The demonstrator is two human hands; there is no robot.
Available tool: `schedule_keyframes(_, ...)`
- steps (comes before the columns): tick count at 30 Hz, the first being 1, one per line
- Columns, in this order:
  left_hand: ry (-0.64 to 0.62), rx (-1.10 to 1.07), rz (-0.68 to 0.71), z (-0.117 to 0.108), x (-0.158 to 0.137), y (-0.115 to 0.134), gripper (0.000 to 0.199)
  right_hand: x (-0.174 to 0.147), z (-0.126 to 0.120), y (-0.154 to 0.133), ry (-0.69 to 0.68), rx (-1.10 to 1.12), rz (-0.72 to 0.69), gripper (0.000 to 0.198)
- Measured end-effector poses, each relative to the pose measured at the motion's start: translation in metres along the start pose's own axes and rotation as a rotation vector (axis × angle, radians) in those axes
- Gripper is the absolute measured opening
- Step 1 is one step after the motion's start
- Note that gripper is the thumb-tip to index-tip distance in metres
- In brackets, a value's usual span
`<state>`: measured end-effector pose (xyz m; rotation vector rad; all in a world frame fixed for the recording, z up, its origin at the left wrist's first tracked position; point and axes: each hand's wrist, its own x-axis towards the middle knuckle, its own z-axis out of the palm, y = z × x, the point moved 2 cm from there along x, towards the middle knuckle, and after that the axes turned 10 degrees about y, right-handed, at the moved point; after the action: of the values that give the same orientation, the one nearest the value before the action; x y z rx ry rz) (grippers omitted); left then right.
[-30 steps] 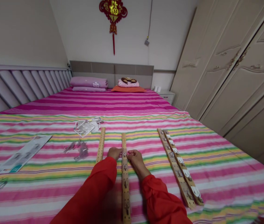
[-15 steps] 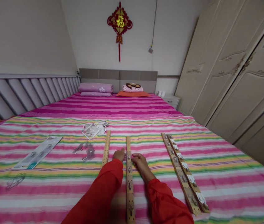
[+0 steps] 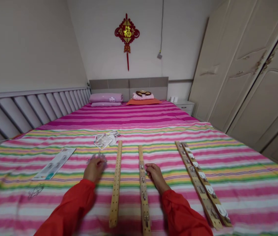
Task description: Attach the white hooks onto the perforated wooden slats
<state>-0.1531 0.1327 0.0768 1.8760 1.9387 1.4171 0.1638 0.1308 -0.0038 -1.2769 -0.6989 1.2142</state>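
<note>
My left hand [image 3: 94, 167] is over a small pile of clear plastic and metal pieces [image 3: 102, 158], fingers bent together at its edge. Whether a piece is in them is hidden. My right hand [image 3: 155, 174] is by the right edge of the middle wooden strip [image 3: 143, 188], thumb and fingertips pinched close to its topmost hook. What they pinch, if anything, is too small to make out. Several clear-backed metal hooks [image 3: 144, 196] sit along that strip. Left of it lies a bare wooden strip [image 3: 115, 190] with rows of holes.
At right lie two wooden strips, one with metal hooks [image 3: 201, 189], one with white round pieces [image 3: 210, 189]. Packaging [image 3: 103, 141] lies beyond the pile. A flat hook pack [image 3: 55, 164] and thin wire pieces [image 3: 36, 190] are at left, all on a striped bedspread [image 3: 85, 209].
My left hand has left the middle strip and moved left to the clear pile, uncovering the bare strip. My right hand has stayed by the middle strip. The view has shifted slightly.
</note>
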Motion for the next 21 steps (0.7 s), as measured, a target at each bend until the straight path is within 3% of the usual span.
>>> schedule_keyframes(4, 0.015, 0.260, 0.176, -0.013, -0.002, -0.014, 0.020, 0.000, 0.000, 0.000, -0.002, 0.009, -0.003, 0.025)
schedule_keyframes(9, -0.054, 0.469, 0.210, -0.008, -0.004, -0.012, 0.019, -0.002, -0.001, -0.001, 0.004, 0.006, -0.014, 0.025)
schedule_keyframes(17, 0.003, 0.550, 0.242, -0.019, -0.007, -0.016, 0.025, -0.001, -0.001, 0.000, -0.002, 0.011, -0.020, 0.025)
schedule_keyframes(21, 0.008, 0.571, 0.209, -0.015, -0.008, -0.023, 0.018, -0.001, -0.001, 0.000, -0.002, 0.011, -0.022, 0.026)
